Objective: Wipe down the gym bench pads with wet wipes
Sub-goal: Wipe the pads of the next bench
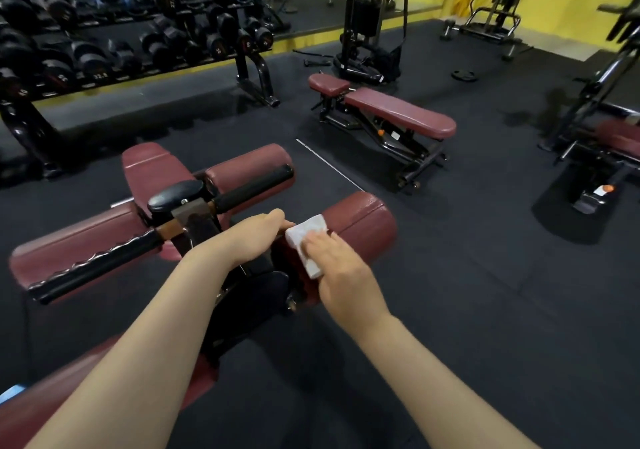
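Note:
A white wet wipe (306, 240) lies folded on the inner end of the near right maroon roller pad (363, 221) of the bench in front of me. My right hand (341, 268) presses the wipe against the pad with its fingers laid over it. My left hand (258, 232) grips the bench frame just left of that pad, its fingertips touching the wipe's edge. Three more maroon roller pads show: near left (69, 247), far right (242, 168) and far left (152, 161). The bench's main pad (62, 400) runs under my left forearm.
A black handle bar (256, 185) and knob (175, 194) stand between the rollers. Another maroon bench (398, 111) stands on the black rubber floor ahead, a third (616, 137) at right. A dumbbell rack (121, 50) fills the back left; a cable machine (363, 33) stands behind.

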